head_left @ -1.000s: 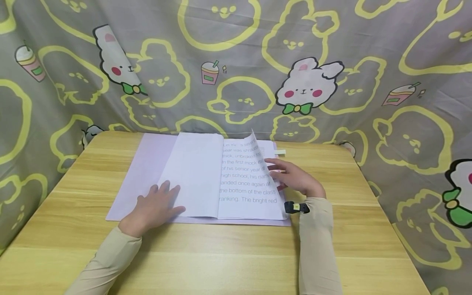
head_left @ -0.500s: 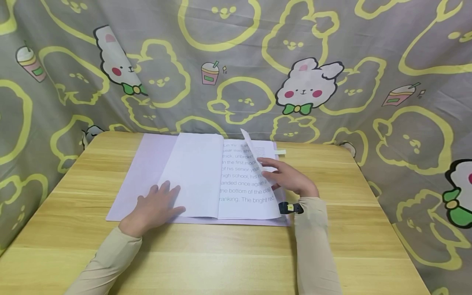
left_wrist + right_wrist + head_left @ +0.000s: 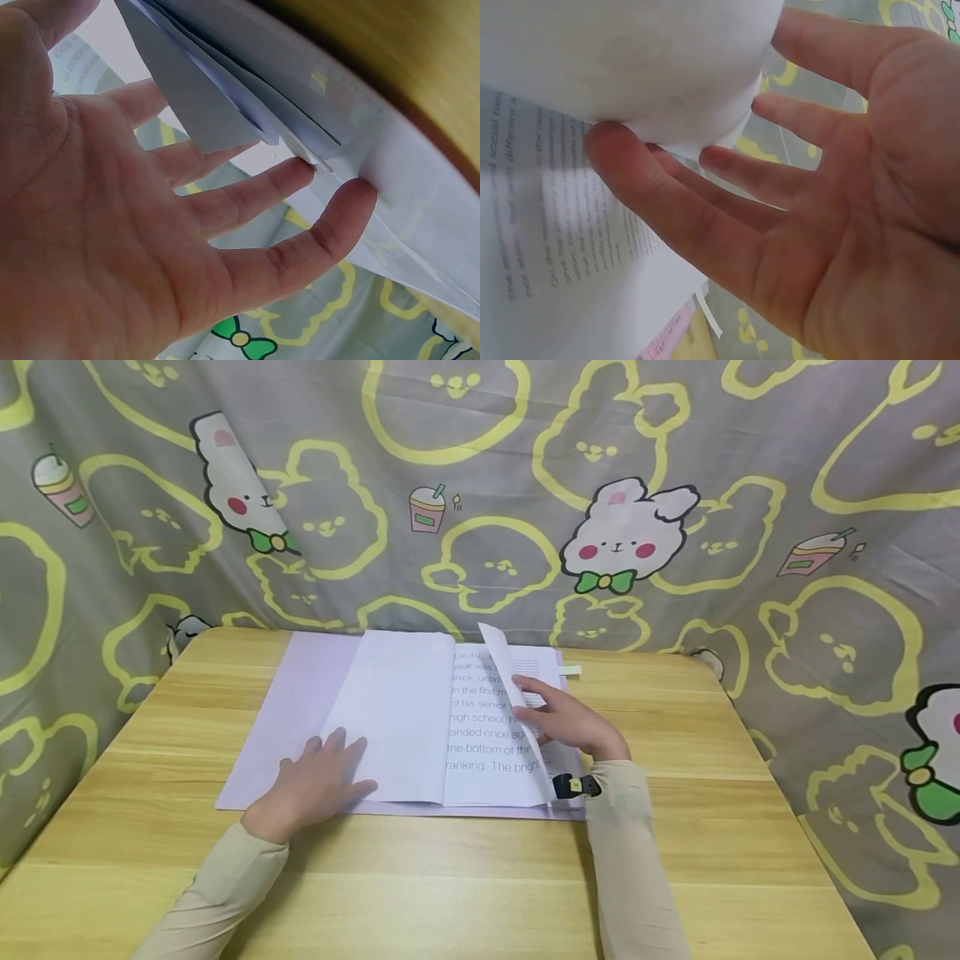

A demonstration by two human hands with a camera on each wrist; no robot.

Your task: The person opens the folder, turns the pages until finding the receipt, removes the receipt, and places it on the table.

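Observation:
An open document folder [image 3: 258, 752] with a pale lilac cover lies on the table, holding printed sheets. My left hand [image 3: 311, 785] rests with fingers spread on the blank left page [image 3: 401, 718]. In the left wrist view, that hand's fingers [image 3: 247, 195] reach under sheet edges. On the right side, a page [image 3: 487, 727] with large print is lifted, its free edge bent over to the left. Fingertips of my right hand [image 3: 570, 722] touch the back of this page near its edge. In the right wrist view, smaller print shows on the sheet [image 3: 570, 225] beneath.
The wooden table [image 3: 450, 885] carries the folder near its back edge. A pale tab [image 3: 570, 671] sticks out from the folder's right side. A grey curtain [image 3: 480, 468] with cartoon figures hangs behind the table and along both sides. A dark band [image 3: 573, 786] sits at my right wrist.
My right hand has moved left, bringing the page's free edge with it. More of the small-print sheet beneath now shows. The left hand has stayed in place.

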